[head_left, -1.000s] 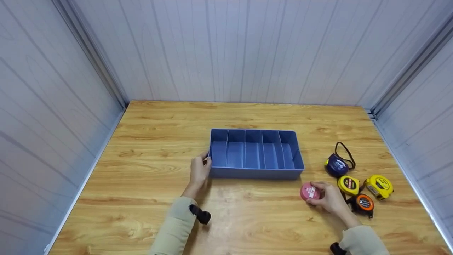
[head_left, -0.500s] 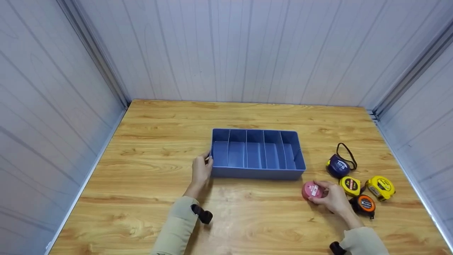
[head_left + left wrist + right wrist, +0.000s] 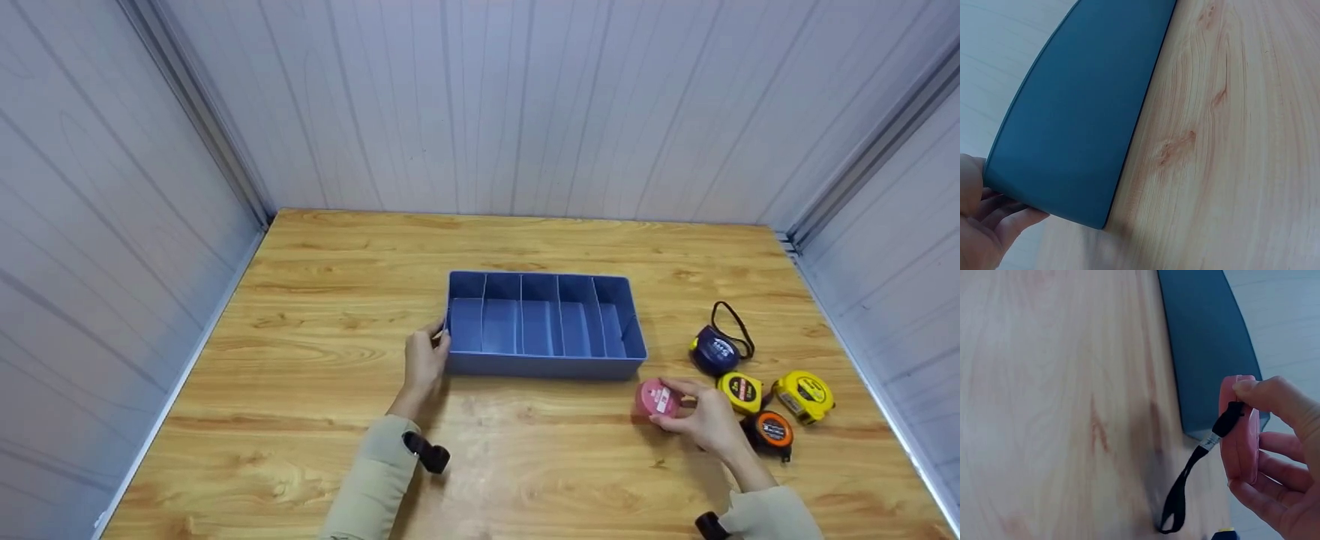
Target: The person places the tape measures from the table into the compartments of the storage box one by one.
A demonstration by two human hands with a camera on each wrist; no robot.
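Note:
A long blue divided box (image 3: 546,367) stands at mid-table, several compartments side by side in it. At its left end my left hand (image 3: 425,364) grips the wall; the left wrist view has the thumb at the rim and curled fingers (image 3: 1013,222) against the end. My right hand (image 3: 709,420) pinches a round pink tape measure (image 3: 657,399) between thumb and fingers, just off the box's front right corner. Seen from the right wrist, the tape measure (image 3: 1239,439) is held on edge above the table, its black wrist strap (image 3: 1176,495) dangling.
Right of the right hand lie a dark blue tape measure (image 3: 715,351) with a looped cord, a small yellow one (image 3: 740,392), a larger yellow one (image 3: 804,396) and an orange-and-black one (image 3: 771,430). Pale panel walls (image 3: 480,112) enclose the wooden table (image 3: 337,300).
The pink tape measure has risen slightly in my right hand, with its shadow now apart below. My left hand stays at the box, which has not visibly moved.

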